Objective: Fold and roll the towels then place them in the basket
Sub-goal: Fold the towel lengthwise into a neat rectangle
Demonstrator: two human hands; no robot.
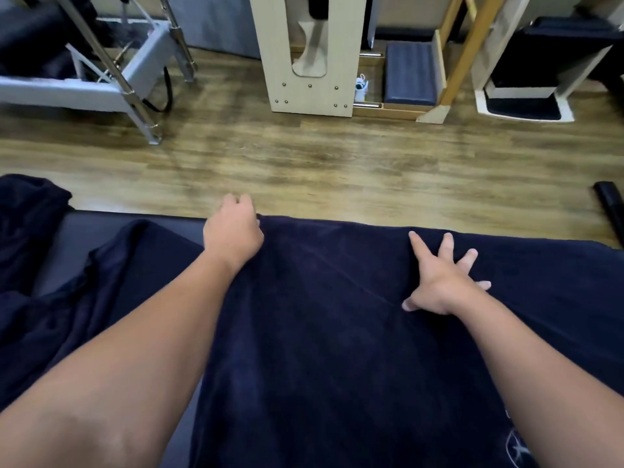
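Towel (337, 332) spread flat, far edge crosswise; left hand (233, 228) gripping its corner, right hand (442, 282) fingers splayed on it.

Dark navy cloth over a grey-blue surface, warm brown floor behind

The spread towel (337, 332) is showing a deep navy blue, with a pale star-like emblem at the lower right of the frame. The crumpled towels (40, 265) at the left are showing the same navy. The padded surface (101, 228) under them is looking dull grey-blue. The floor (304, 160) is showing brown wood grain with darker streaks. At the top centre, a wooden panel (304, 62) is looking pale beige with small metal studs; beside it a cushion (410, 76) is showing dark blue with fine stripes. At the upper left, a frame (101, 92) is looking light grey with chrome bars.
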